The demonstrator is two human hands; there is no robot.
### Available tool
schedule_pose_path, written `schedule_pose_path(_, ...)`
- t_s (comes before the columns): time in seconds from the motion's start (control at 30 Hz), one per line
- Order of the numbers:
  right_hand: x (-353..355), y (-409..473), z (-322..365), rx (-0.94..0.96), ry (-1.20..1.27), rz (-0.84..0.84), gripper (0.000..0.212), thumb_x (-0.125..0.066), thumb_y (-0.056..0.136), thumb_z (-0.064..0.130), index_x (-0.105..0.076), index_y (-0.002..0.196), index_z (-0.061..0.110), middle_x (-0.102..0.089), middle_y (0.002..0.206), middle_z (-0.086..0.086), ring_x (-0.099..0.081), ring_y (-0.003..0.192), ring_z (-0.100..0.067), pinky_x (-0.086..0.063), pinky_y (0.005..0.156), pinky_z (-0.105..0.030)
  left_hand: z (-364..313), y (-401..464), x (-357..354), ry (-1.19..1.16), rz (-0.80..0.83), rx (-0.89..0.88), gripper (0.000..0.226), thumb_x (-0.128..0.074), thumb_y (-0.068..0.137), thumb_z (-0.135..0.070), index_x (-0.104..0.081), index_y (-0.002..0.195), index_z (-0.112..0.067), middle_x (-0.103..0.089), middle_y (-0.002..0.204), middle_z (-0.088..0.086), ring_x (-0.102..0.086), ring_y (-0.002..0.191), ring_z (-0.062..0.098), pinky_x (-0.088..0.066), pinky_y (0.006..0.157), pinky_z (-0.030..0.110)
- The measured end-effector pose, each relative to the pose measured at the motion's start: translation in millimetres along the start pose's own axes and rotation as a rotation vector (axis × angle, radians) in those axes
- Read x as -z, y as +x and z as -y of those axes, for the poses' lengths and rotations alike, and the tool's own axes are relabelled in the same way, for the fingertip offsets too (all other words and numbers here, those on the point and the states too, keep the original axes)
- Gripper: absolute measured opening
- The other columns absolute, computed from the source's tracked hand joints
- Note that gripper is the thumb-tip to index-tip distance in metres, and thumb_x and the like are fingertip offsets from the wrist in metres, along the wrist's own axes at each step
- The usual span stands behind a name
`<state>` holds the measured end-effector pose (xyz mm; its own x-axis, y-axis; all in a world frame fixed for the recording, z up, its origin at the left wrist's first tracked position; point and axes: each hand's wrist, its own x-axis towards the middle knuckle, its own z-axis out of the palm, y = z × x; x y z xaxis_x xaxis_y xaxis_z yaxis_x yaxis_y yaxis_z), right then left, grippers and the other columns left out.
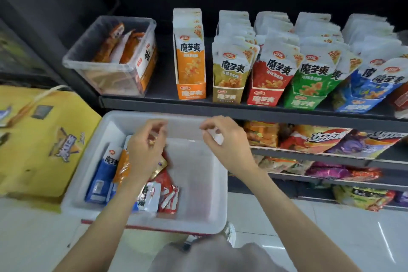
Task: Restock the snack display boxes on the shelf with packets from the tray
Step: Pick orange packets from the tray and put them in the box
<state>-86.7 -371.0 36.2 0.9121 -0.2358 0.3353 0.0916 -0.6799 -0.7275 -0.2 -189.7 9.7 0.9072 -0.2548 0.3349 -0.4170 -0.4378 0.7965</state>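
We see a dark shelf running across the upper half of the view, and on it a row of snack display boxes. From left to right stand an orange display box, a tan one, a red one, a green one and a blue one, each packed with upright packets that match its colour. The orange box holds a thinner stack than its neighbours.

Left of that row, on the same shelf, sits a clear plastic bin with a few orange packets leaning inside it.

Below the shelf edge, nearer us, lies the white tray. Its left part holds loose packets: a blue packet by the left wall, an orange packet beside it, and red packets together with a white-faced one toward the middle. The right part of the tray floor is bare.

To the tray's left is a yellow carton. Lower shelves to the right carry bags of other snacks.

The left hand hovers above the tray's packets, fingers curled in, pinching a small orange-tinted thing we cannot identify. The right hand is above the tray's far right part, fingers curled, pinching something small and white that is too blurred to name.
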Motion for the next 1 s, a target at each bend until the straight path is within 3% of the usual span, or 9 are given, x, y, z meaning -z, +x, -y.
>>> schedule_pose_path(0.1,-52,5,-8,0.019,-0.049,0.227,0.015,-0.061,0.088,0.014,-0.066,0.102,0.015,-0.064,0.106,0.001,-0.054,0.105,-0.016,-0.041,0.091,-0.028,62,-9,30,0.378,0.186,0.11,0.031,-0.067,0.082,-0.023,-0.064,0.112,-0.017,-0.064,0.108,0.005,-0.058,0.1,0.024,-0.041,0.089,0.034)
schedule_pose_path(0.2,-99,13,-14,0.052,-0.164,0.402,0.024,-0.057,0.088,0.015,-0.064,0.111,0.012,-0.062,0.116,-0.006,-0.052,0.114,-0.026,-0.04,0.098,-0.037,93,-13,42,0.591,0.339,0.228,0.06,-0.066,0.075,-0.044,-0.059,0.123,-0.009,-0.058,0.118,0.02,-0.052,0.111,0.039,-0.036,0.099,0.047)
schedule_pose_path(0.3,-139,20,-19,0.032,-0.264,0.553,0.036,-0.052,0.094,0.022,-0.055,0.128,0.012,-0.056,0.128,-0.008,-0.049,0.12,-0.027,-0.037,0.103,-0.038,110,-15,42,0.73,0.5,0.296,0.075,-0.068,0.077,-0.053,-0.044,0.135,-0.011,-0.044,0.139,0.016,-0.033,0.133,0.035,-0.018,0.113,0.045)
schedule_pose_path(0.5,-184,23,-21,-0.099,-0.32,0.721,0.067,-0.057,0.092,0.039,-0.027,0.149,0.018,-0.04,0.147,-0.008,-0.035,0.132,-0.029,-0.03,0.108,-0.039,117,-9,38,0.593,0.548,0.298,0.072,-0.074,0.074,-0.037,-0.043,0.135,-0.015,-0.052,0.129,0.009,-0.048,0.12,0.025,-0.04,0.097,0.033)
schedule_pose_path(0.6,-184,27,-22,-0.174,-0.277,0.625,0.061,-0.064,0.087,0.037,-0.043,0.139,0.014,-0.053,0.13,-0.009,-0.044,0.122,-0.027,-0.034,0.099,-0.033,113,-5,44,0.542,0.582,0.239,0.066,-0.074,0.077,-0.034,-0.045,0.135,-0.02,-0.063,0.117,0.003,-0.058,0.109,0.022,-0.043,0.089,0.029)
schedule_pose_path(0.7,-163,32,-22,-0.293,0.0,0.494,0.034,-0.072,0.082,0.028,-0.065,0.109,0.009,-0.062,0.1,-0.004,-0.056,0.094,-0.021,-0.035,0.072,-0.025,99,0,54,0.391,0.507,0.217,0.052,-0.076,0.078,-0.031,-0.057,0.126,-0.023,-0.069,0.105,0.0,-0.064,0.092,0.015,-0.048,0.083,0.028)
schedule_pose_path(0.8,-130,31,-16,-0.305,0.186,0.44,0.022,-0.072,0.084,0.023,-0.066,0.1,0.01,-0.063,0.092,-0.001,-0.057,0.081,-0.017,-0.043,0.071,-0.03,78,8,58,0.242,0.465,0.217,0.035,-0.075,0.078,-0.031,-0.067,0.111,-0.022,-0.071,0.098,-0.005,-0.065,0.084,0.008,-0.051,0.079,0.025)
schedule_pose_path(0.9,-96,34,-6,-0.276,0.21,0.378,0.019,-0.068,0.087,0.026,-0.063,0.097,0.011,-0.066,0.086,-0.001,-0.064,0.076,-0.023,-0.055,0.069,-0.044,51,16,55,0.151,0.484,0.129,0.026,-0.074,0.08,-0.029,-0.069,0.104,-0.024,-0.069,0.091,-0.014,-0.064,0.08,-0.002,-0.053,0.078,0.026)
schedule_pose_path(1.0,-48,46,11,-0.159,0.099,0.156,0.018,-0.067,0.088,0.027,-0.063,0.099,0.013,-0.066,0.087,0.001,-0.065,0.074,-0.021,-0.056,0.064,-0.04,20,33,53,-0.005,0.256,0.038,0.028,-0.069,0.084,-0.023,-0.065,0.111,-0.025,-0.067,0.098,-0.017,-0.061,0.092,-0.004,-0.049,0.084,0.016)
